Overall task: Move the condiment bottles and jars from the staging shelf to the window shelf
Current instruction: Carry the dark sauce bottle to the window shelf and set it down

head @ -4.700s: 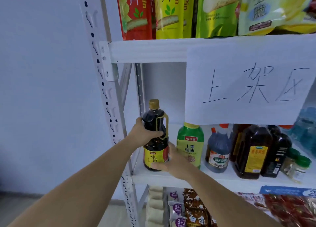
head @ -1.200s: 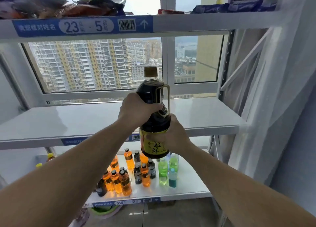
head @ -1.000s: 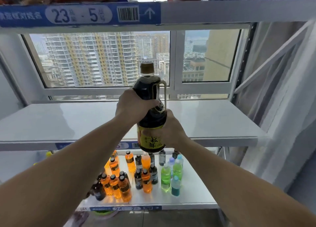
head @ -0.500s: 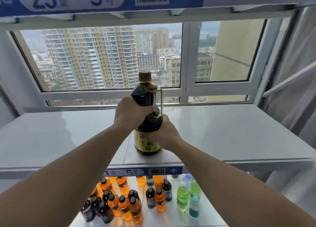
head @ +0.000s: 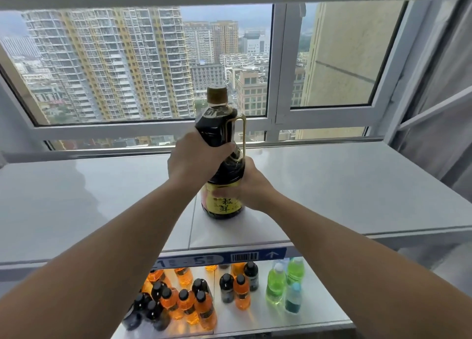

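A dark soy sauce bottle (head: 221, 134) with a gold cap, a thin side handle and a yellow label stands upright on the grey window shelf (head: 344, 185), near its front middle. My left hand (head: 196, 157) grips the bottle's shoulder from the left. My right hand (head: 251, 185) wraps around its lower body from the right, fingers over the label. The bottle's base seems to rest on the shelf surface.
The window frame (head: 277, 119) runs along the back of the shelf. A blue shelf tag (head: 245, 257) marks the front edge. Below, a lower shelf holds several small drink bottles (head: 194, 305), orange, dark and green. A curtain (head: 449, 104) hangs at the right.
I carried the bottle from the staging shelf to the window shelf and lowered it onto the surface. The view has moved closer and tilted down; both hands keep the same hold.
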{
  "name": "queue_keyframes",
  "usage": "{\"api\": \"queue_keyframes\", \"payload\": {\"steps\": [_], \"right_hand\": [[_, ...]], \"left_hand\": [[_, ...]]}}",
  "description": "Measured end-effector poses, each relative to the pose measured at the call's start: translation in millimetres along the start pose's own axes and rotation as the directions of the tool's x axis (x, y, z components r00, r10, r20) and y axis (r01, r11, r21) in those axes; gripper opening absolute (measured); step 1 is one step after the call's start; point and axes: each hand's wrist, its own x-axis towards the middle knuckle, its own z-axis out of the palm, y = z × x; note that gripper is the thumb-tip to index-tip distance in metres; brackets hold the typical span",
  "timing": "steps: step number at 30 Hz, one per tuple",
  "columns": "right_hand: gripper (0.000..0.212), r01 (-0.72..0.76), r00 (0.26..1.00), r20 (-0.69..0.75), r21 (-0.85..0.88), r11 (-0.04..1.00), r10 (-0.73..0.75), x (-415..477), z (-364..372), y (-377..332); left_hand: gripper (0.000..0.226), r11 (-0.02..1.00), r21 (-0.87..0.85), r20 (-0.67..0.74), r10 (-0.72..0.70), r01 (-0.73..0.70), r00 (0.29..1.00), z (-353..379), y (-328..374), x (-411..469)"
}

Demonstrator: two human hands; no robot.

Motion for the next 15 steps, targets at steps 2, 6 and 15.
{"api": "queue_keyframes", "payload": {"steps": [2, 6, 15], "right_hand": [[0.112, -0.009, 1.000, -0.002, -0.013, 1.000, 0.009, -2.4, 0.2, -2.9], [0.104, -0.030, 0.999, -0.015, -0.053, 0.998, 0.029, -13.3, -1.8, -7.9], [0.089, -0.020, 0.987, -0.160, -0.221, 0.975, -0.016, -76.1, -24.9, 1.9]], "left_hand": [[0.053, 1.000, 0.013, -0.003, 0.003, -0.003, 1.000, -1.5, -1.1, -3.6], [0.056, 1.000, -0.002, 0.042, 0.019, -0.019, 0.999, -7.1, -4.9, -10.5], [0.055, 0.996, -0.049, 0.055, 0.080, -0.077, 0.995, -28.4, -16.4, -47.1]]}}
